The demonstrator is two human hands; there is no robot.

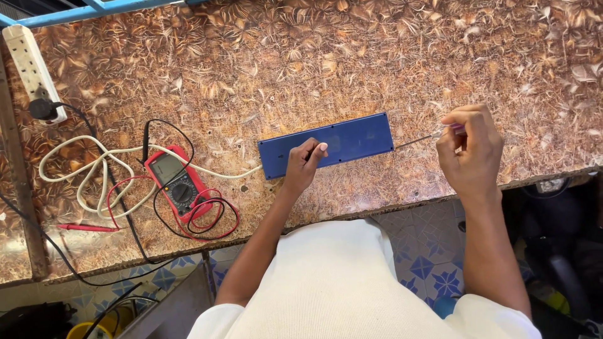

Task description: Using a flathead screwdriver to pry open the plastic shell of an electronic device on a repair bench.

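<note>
The left hand (303, 164) rests curled on a long blue box (326, 144) lying flat near the front edge of a brown patterned worktable (377, 56). The right hand (470, 150) pinches a thin screwdriver (419, 139), its tip at the box's right end. A red multimeter (176, 182), white cable (88, 169) and power strip (30, 66) lie left; the table beyond is open.
</note>
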